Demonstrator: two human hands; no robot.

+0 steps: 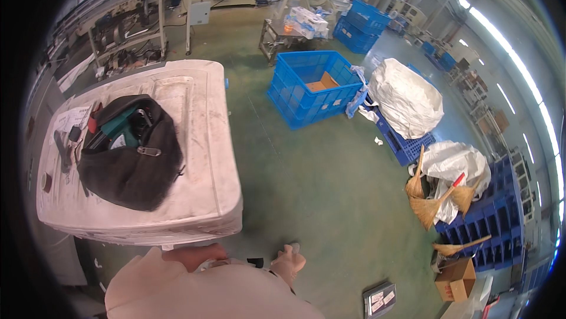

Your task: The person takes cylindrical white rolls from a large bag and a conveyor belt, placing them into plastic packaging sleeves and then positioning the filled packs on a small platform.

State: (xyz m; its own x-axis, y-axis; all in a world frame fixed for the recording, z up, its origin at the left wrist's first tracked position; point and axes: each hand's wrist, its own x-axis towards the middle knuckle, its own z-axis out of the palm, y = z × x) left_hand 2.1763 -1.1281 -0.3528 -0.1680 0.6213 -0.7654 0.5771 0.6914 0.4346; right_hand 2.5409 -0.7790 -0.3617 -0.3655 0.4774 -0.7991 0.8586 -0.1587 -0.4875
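My right hand (288,260) hangs low in front of my body over the green floor. Its fingers are curled closed around something small and greyish that I cannot make out. Of my left arm only a stretch of forearm (197,255) shows beside the near edge of a large white plastic bin top (203,201); the left hand's fingers are hidden. On that top lies a black zip tool bag (132,174), unzipped, with a teal power tool (121,127) inside. Printed sheets (71,119), small dark items and a brown tape roll (46,182) lie left of the bag.
A blue crate (295,101) with cardboard inside stands ahead. White sacks (407,98) rest on blue pallets (401,145) to the right, near straw brooms (427,210) and a cardboard box (455,279). A dark flat box (380,300) lies on the floor at near right.
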